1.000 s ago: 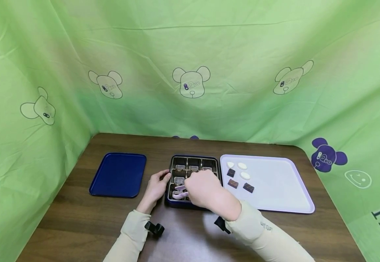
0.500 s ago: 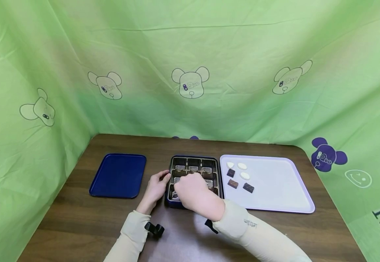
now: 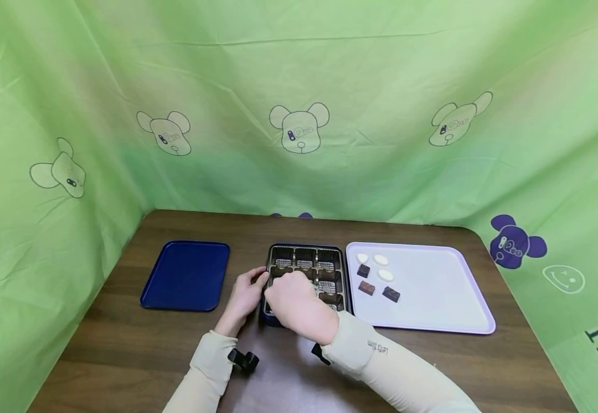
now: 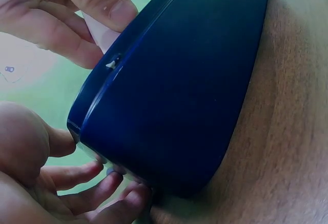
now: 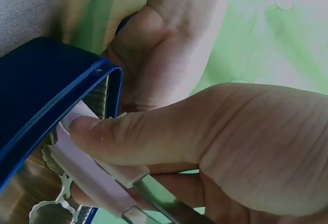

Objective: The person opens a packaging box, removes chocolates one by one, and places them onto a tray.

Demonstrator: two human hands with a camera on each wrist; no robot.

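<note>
A blue box (image 3: 306, 246) with a dark insert of several compartments stands in the middle of the table. My left hand (image 3: 244, 295) lies against its left side; in the left wrist view the thumb and fingertips touch the box wall and rim. Over the near left part of the box, my right hand (image 3: 299, 304) pinches tongs (image 5: 87, 172) with lilac tips and metal arms. The right wrist view shows the tips reaching inside the rim, into the insert. What lies at the very ends of the tips is hidden, and in the head view the hand covers the tongs.
Right beside the box is a white tray with a lilac rim (image 3: 433, 287). On its left part lie white oval pieces (image 3: 385, 276) and dark brown chocolate-like pieces (image 3: 391, 294). A flat blue lid or tray (image 3: 187, 275) sits at the left.
My right hand has shifted left across the box, and the tong tips that showed in the near left compartment are now behind it. My left hand stays where it was.
</note>
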